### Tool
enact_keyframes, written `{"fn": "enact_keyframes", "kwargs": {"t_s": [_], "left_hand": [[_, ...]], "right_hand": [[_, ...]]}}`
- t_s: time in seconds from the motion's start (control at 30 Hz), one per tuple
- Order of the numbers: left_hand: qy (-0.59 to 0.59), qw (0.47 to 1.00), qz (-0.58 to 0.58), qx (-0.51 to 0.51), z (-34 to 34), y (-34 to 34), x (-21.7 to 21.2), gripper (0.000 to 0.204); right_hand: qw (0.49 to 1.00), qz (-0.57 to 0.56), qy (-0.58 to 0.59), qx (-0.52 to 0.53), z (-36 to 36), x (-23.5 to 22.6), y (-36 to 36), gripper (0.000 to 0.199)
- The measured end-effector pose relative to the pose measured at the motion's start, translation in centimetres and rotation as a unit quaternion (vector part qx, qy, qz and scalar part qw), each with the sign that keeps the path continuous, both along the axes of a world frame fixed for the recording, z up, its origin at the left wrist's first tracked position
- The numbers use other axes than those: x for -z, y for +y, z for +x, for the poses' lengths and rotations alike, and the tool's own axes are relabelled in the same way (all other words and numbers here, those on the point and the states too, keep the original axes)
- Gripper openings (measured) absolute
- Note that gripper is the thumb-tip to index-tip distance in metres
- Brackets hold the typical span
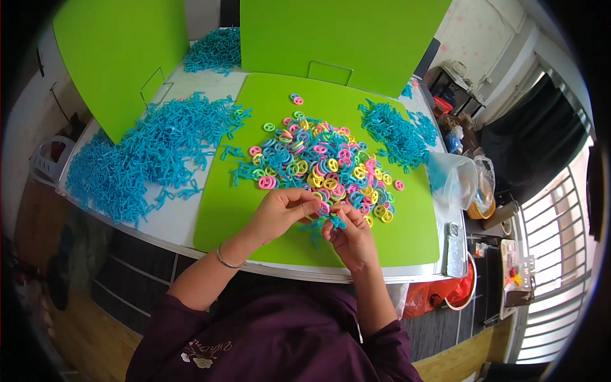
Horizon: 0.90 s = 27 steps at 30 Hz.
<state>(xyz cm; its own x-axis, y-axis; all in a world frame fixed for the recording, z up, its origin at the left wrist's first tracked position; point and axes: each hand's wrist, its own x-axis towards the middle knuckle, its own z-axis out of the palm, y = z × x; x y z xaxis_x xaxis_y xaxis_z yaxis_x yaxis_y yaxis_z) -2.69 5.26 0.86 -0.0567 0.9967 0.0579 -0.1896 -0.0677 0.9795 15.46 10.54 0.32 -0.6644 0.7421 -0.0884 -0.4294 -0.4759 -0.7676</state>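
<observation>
Close together over the near part of a green mat (223, 219), both my hands have their fingers pinched. My left hand (275, 216) grips a small pink plastic wheel (324, 208) between thumb and fingertips. A small blue plastic piece (338, 222) sits in the fingers of my right hand (354, 240), right beside the pink wheel. Whether the two parts are joined I cannot tell. Just beyond my fingers spreads a heap of small spoked wheels (332, 165) in pink, yellow, green and blue, with blue pieces mixed in.
Large piles of blue plastic pieces lie left (149, 143) and right (396, 135) of the wheels, and another pile (213, 51) at the back. Green panels (344, 38) stand behind. A clear plastic bag (453, 178) and a phone (454, 249) rest along the table's right edge.
</observation>
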Motion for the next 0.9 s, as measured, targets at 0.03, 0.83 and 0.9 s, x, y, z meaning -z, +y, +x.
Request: {"fn": "enact_keyframes", "kwargs": {"t_s": [0.03,0.83,0.9], "left_hand": [[0.0,1.0,0.0,0.001,0.0,-0.1,-0.2,0.019],[0.055,0.995,-0.07,0.04,0.2,-0.2,-0.4,0.023],[0.089,0.994,-0.052,-0.034,0.3,-0.1,-0.5,0.02]], "right_hand": [[1.0,0.021,0.0,0.001,0.0,-0.1,-0.1,0.018],[0.465,0.752,-0.333,0.327,-0.1,-0.4,-1.9,0.05],[0.588,0.685,-0.281,0.326,0.1,-0.2,-1.0,0.039]]}}
